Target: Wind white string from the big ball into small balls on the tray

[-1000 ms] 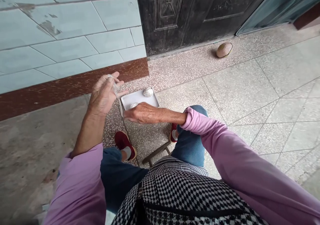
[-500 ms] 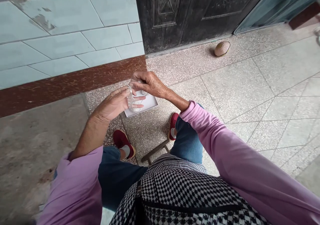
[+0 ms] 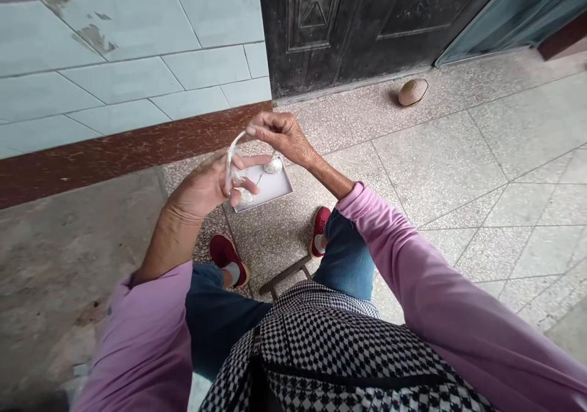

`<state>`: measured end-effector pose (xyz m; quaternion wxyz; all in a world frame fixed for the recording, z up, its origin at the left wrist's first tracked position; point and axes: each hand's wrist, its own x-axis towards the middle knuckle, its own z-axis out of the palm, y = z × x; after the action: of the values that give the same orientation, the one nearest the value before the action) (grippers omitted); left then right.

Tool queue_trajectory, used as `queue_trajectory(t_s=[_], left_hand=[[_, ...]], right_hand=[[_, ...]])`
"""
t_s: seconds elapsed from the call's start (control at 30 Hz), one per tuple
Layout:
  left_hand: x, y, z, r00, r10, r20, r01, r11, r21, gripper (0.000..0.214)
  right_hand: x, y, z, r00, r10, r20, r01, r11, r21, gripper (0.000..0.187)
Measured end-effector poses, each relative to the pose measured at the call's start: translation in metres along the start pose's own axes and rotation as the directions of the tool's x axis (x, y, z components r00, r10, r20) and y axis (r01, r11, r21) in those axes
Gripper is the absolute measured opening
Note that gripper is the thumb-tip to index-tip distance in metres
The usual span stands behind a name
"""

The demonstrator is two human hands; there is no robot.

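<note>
My left hand (image 3: 208,186) is raised over my knees with its fingers curled round a loop of thin clear plastic strip (image 3: 230,155). My right hand (image 3: 280,136) pinches the upper end of the same strip between thumb and fingers, just above and right of the left hand. Below both hands a white square tray (image 3: 275,187) lies on the floor. A small silvery foil ball (image 3: 273,166) sits in its far corner, and another silvery piece (image 3: 246,198) shows near its front edge, partly hidden by my left fingers.
I sit on a low stool, with red shoes (image 3: 228,257) on a speckled terrazzo floor. A tiled wall with a brown skirting (image 3: 114,155) runs on the left. A dark door (image 3: 348,21) stands ahead, with a round tan object (image 3: 412,91) on the floor before it.
My right hand rose from beside the tray to meet the left hand and took hold of the clear strip. It has since drawn the strip's end upward into an arc.
</note>
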<state>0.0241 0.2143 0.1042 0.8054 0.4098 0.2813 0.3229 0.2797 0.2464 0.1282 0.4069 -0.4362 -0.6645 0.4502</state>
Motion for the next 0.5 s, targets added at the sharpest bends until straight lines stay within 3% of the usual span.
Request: queue_trajectory(t_s=[0.13,0.23,0.37,0.5], left_hand=[[0.007,-0.003,-0.005,0.999,0.018,0.051,-0.016,0.999,-0.049,0.052],[0.008,0.004,-0.008,0.999,0.033,0.028,-0.029,0.994,-0.107,0.043],[0.011,0.014,-0.002,0.998,0.024,-0.064,-0.033,0.989,-0.142,0.027],[0.014,0.017,0.004,0.999,0.018,-0.049,-0.023,0.995,-0.098,0.027]], right_hand=[[0.022,0.010,0.004,0.996,-0.084,0.017,0.084,0.996,0.008,0.040],[0.030,0.014,0.009,0.995,-0.059,0.078,0.056,0.997,0.043,0.043],[0.017,0.009,0.008,0.978,0.009,0.209,-0.032,0.994,0.109,0.055],[0.005,0.004,0.003,0.958,0.039,0.285,-0.085,0.985,0.152,0.059]])
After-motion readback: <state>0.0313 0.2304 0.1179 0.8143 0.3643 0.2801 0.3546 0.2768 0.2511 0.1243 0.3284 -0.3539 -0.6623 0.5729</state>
